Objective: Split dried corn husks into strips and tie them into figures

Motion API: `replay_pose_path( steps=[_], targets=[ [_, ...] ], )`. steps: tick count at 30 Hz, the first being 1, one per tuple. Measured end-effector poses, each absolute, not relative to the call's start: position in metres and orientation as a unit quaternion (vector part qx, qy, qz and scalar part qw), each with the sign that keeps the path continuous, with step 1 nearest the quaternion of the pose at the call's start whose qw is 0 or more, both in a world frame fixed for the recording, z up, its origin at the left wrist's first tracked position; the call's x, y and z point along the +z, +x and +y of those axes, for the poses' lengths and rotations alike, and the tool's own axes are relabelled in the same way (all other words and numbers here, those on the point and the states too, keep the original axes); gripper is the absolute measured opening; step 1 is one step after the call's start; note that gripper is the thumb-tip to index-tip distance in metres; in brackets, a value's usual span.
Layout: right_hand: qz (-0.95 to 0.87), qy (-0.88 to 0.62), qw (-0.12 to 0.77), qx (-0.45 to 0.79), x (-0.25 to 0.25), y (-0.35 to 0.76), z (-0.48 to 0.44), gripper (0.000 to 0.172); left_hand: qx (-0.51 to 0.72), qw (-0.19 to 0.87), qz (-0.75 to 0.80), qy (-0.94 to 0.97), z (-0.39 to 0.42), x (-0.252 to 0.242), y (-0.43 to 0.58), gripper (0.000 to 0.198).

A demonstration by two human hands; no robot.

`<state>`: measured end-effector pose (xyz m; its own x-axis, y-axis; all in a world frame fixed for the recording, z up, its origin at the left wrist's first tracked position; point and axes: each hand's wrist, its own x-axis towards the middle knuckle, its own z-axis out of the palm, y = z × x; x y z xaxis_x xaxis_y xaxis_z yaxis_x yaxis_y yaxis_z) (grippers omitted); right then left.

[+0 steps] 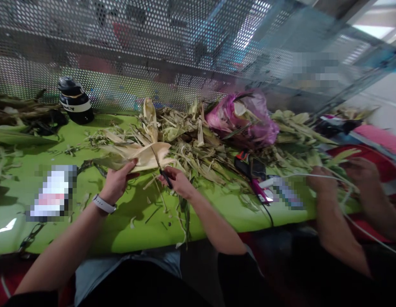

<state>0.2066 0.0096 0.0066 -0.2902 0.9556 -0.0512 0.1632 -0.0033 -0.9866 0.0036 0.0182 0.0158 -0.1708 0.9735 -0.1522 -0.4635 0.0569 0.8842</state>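
My left hand [117, 182], with a white watch on the wrist, is closed in a pinch on the edge of a broad pale corn husk [143, 156] held just above the green table [89, 213]. Closed round the dark handles of a pair of scissors [159, 167] is my right hand [178, 182]; the thin blades reach up across the husk. A heap of husks and leaves [191, 140] lies right behind both hands.
A black and white bottle [75, 102] lies at the back left against a perforated metal screen [153, 51]. A pink plastic bag [243, 117] sits in the heap. Another person's hands [342, 177] work at the right, near a white cable and a dark phone [249, 166].
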Motion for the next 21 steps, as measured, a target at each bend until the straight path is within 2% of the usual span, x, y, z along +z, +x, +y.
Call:
replay_pose_path(
  steps=[13, 17, 21],
  targets=[
    [-0.608, -0.468, 0.336, 0.546, 0.011, 0.210, 0.010, 0.040, 0.643, 0.564, 0.450, 0.257, 0.019, 0.017, 0.004, 0.039],
    [-0.609, -0.469, 0.302, 0.564, 0.016, 0.213, 0.010, 0.043, 0.668, 0.549, 0.451, 0.220, 0.023, 0.019, 0.002, 0.035],
    [-0.608, -0.468, 0.301, 0.566, 0.017, 0.213, 0.010, 0.046, 0.649, 0.542, 0.472, 0.251, 0.021, 0.015, 0.003, 0.039]
  ],
)
